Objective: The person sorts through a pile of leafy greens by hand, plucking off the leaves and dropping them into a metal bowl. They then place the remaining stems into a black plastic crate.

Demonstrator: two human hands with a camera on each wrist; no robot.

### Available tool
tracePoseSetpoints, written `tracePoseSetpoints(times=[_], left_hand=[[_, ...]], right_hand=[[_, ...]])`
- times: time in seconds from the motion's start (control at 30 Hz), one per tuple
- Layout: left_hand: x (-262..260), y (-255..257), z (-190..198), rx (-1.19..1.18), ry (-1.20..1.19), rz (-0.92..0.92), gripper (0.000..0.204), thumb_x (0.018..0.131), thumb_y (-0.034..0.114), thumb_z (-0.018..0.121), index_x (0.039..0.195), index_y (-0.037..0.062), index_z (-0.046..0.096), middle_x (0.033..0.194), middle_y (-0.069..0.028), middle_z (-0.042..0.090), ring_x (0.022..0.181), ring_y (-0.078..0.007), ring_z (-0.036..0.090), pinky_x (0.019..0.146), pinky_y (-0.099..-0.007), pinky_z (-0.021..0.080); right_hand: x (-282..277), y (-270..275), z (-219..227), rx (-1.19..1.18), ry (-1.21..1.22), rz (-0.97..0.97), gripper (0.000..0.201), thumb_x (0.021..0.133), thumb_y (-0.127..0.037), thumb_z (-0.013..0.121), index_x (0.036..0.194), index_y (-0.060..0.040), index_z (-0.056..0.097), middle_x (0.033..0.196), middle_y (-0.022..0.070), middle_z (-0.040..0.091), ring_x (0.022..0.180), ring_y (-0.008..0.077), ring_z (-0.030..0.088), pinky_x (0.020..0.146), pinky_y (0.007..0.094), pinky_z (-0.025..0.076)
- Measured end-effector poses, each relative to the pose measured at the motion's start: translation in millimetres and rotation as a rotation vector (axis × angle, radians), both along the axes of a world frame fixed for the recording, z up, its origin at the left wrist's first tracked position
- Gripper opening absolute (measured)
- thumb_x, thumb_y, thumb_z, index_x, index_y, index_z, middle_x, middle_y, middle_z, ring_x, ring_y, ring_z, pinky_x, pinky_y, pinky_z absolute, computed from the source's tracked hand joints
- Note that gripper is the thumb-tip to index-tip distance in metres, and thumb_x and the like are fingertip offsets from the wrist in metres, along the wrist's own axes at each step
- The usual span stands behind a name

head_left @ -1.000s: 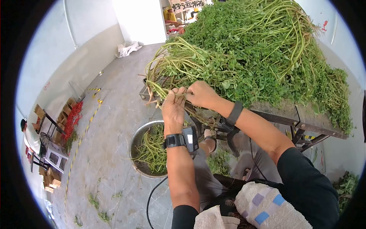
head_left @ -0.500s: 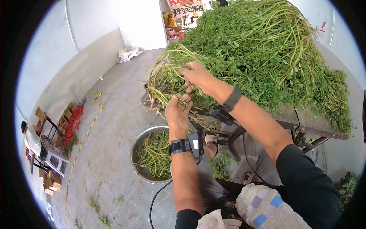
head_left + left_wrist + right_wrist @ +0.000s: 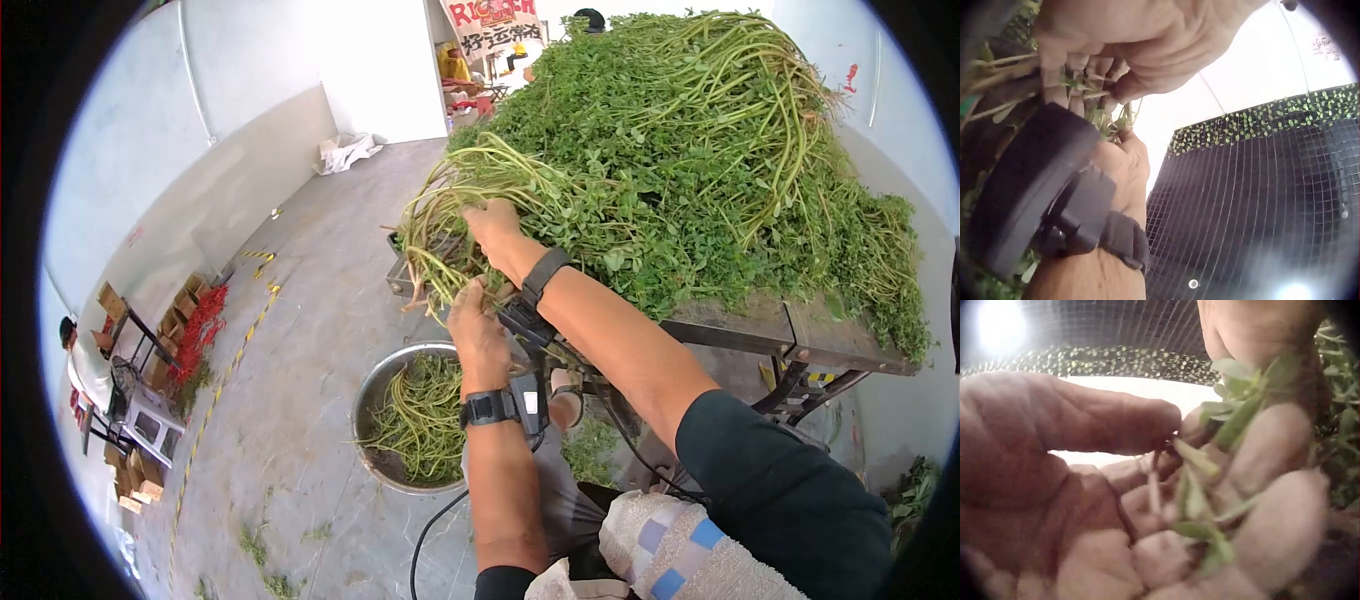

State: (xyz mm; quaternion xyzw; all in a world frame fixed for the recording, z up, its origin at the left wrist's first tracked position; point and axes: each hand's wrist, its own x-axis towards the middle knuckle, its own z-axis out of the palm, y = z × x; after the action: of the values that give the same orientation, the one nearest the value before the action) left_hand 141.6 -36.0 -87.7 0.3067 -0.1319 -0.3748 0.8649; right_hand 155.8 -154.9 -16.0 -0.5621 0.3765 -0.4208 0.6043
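At the near left end of a plant-covered table, my left hand (image 3: 478,325) holds leafy green stems (image 3: 432,265) that look like purslane. Just above it, my right hand (image 3: 497,238) is in among the long stems at the heap's edge. Seen from the right wrist, thumb and fingers pinch a small sprig (image 3: 1200,469) with rounded leaves, and part of the other hand shows at upper right. Thin stems (image 3: 1007,72) run out leftward past the fingers in the left wrist view, where the right hand (image 3: 1147,44) covers part of the left.
A big heap of greens (image 3: 660,160) covers most of the table (image 3: 745,318). Below left, a metal basin (image 3: 362,420) on the floor contains cut stems (image 3: 425,420). A black cable (image 3: 425,530) trails by my leg. Cartons and a stool (image 3: 157,425) stand far left, near another person.
My right hand moved from beside the left hand up to the heap's edge and is now lower and closer to the left again. My left hand shifted slightly down and right.
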Motion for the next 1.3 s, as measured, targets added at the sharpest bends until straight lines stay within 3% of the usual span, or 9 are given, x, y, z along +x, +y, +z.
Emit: tracePoseSetpoints(times=[0.07,0.27,0.47,0.77,0.87,0.93,0.97,1.1,1.3], left_hand=[[-1,7,5,0.042,0.007,-0.043,0.017,0.091,0.017,0.051,0.096,0.0026,0.058,0.088,-0.0058,0.059,0.079,-0.0186,0.059,0.074,-0.0341,0.049],[-2,1,4,0.022,-0.023,-0.042,0.018,0.091,0.020,0.054,0.096,0.0035,0.057,0.090,-0.0080,0.061,0.081,-0.0208,0.059,0.075,-0.0362,0.049],[-2,-3,4,0.026,-0.056,-0.051,0.017,0.092,0.017,0.050,0.099,0.0019,0.053,0.096,-0.0112,0.060,0.086,-0.0230,0.059,0.079,-0.0374,0.047],[-3,-16,26,-0.154,0.030,-0.244,0.020,0.090,0.014,0.054,0.102,-0.0009,0.050,0.110,-0.0168,0.056,0.107,-0.0294,0.054,0.097,-0.0427,0.043],[7,-40,31,-0.087,-0.006,-0.158,0.021,0.090,0.014,0.053,0.104,-0.0009,0.050,0.103,-0.0150,0.057,0.102,-0.0289,0.055,0.098,-0.0430,0.040],[14,-52,34,-0.092,-0.024,-0.139,0.023,0.090,0.015,0.053,0.106,-0.0013,0.050,0.105,-0.0141,0.055,0.104,-0.0279,0.052,0.100,-0.0422,0.038],[15,-56,38,-0.102,-0.035,-0.138,0.024,0.090,0.016,0.053,0.107,-0.0013,0.050,0.108,-0.0143,0.053,0.108,-0.0273,0.050,0.100,-0.0418,0.037],[13,-69,56,-0.161,-0.021,-0.180,0.034,0.090,0.020,0.054,0.115,-0.0014,0.045,0.114,-0.0137,0.047,0.109,-0.0253,0.046,0.101,-0.0377,0.035],[21,-72,72,-0.033,0.051,-0.255,0.054,0.087,0.038,0.059,0.126,0.0071,0.040,0.118,-0.0128,0.044,0.108,-0.0236,0.044,0.092,-0.0327,0.037]], right_hand=[[-6,-2,-1,-0.195,0.216,0.072,0.016,0.083,-0.014,0.060,0.072,-0.0037,0.055,0.053,-0.0003,0.038,0.041,0.0114,0.028,0.039,0.0325,0.022],[-19,13,20,-0.076,0.084,0.135,0.011,0.080,0.001,0.046,0.081,-0.0020,0.056,0.052,0.0023,0.041,0.039,0.0126,0.027,0.036,0.0313,0.020],[-39,18,31,-0.419,0.284,0.321,0.030,0.072,0.010,0.042,0.086,-0.0060,0.063,0.050,0.0020,0.041,0.041,0.0113,0.031,0.037,0.0295,0.021],[-153,2,116,-0.470,0.168,0.373,0.033,0.082,-0.020,0.060,0.111,-0.0041,0.061,0.053,-0.0090,0.034,0.042,0.0025,0.025,0.038,0.0205,0.017],[-172,-17,98,-0.462,0.326,0.322,0.034,0.083,-0.020,0.060,0.112,-0.0029,0.061,0.055,-0.0032,0.047,0.045,0.0064,0.039,0.042,0.0226,0.030],[-168,-37,61,-0.782,0.266,0.329,0.035,0.082,-0.018,0.061,0.112,-0.0009,0.060,0.074,0.0070,0.063,0.064,0.0133,0.057,0.059,0.0279,0.045],[-168,-34,59,-0.896,0.376,0.311,0.039,0.076,-0.020,0.062,0.114,-0.0100,0.061,0.086,0.0137,0.067,0.081,0.0234,0.063,0.076,0.0354,0.048],[-158,-31,51,-1.103,0.669,0.267,0.041,0.076,-0.020,0.053,0.116,-0.0175,0.060,0.094,0.0203,0.064,0.089,0.0344,0.060,0.082,0.0391,0.047],[-153,-42,58,-0.909,0.932,0.213,0.042,0.076,-0.021,0.056,0.118,-0.0268,0.059,0.108,0.0121,0.062,0.101,0.0302,0.059,0.082,0.0455,0.047]])
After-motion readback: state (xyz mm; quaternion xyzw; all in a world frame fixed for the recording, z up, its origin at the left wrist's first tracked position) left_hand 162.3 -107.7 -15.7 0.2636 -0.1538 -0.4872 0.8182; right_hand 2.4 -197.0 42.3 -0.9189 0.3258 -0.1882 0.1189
